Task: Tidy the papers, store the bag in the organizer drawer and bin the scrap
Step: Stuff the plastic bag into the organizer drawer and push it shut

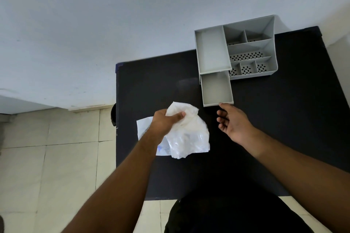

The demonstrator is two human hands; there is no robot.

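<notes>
My left hand (166,121) grips the top of a crumpled, translucent white plastic bag (189,134), which hangs over the black table (284,119). Under the bag lie white papers (144,128), partly hidden by it and by my forearm. A grey desk organizer (251,47) stands at the table's far right. Its drawer (216,89) is pulled out toward me and holds nothing. My right hand (233,121) hovers just below the drawer's front edge, fingers apart and empty, its index fingertip near the drawer front.
A white wall rises behind the table. Pale floor tiles (56,157) lie to the left. A dark round object (113,114) peeks out at the table's left edge. My dark clothing (227,213) fills the bottom centre.
</notes>
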